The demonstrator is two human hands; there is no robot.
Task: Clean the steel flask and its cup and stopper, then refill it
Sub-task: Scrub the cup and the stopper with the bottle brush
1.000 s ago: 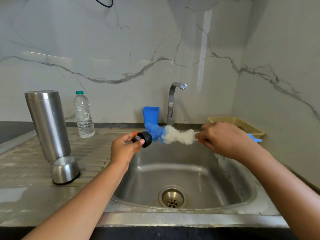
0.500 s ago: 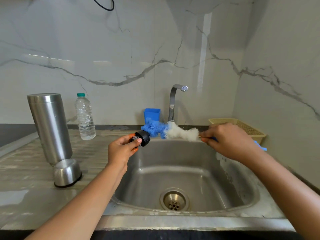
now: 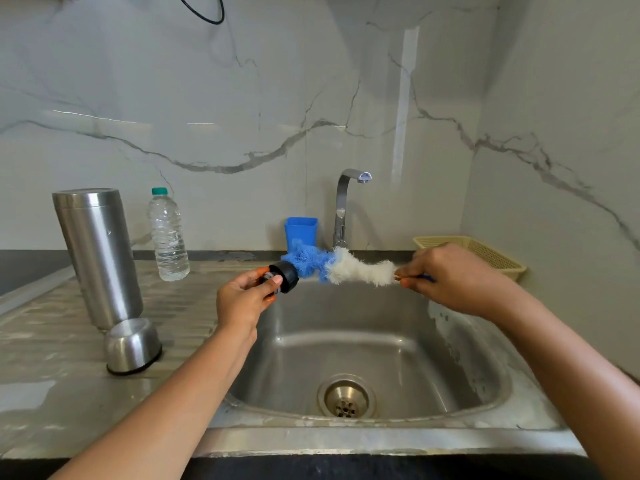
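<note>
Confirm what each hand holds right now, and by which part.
Left hand pinches the black stopper by its outer end; right hand grips the brush by its blue handle, just behind the white bristles.

Over the sink (image 3: pixel 367 344), left hand (image 3: pixel 242 299) pinches the stopper (image 3: pixel 282 277) (black), right hand (image 3: pixel 446 275) presses the brush (image 3: pixel 332 266) against it.

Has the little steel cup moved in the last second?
No. The cup still sits upside down at the foot of the flask, left of the sink, as before.
</note>
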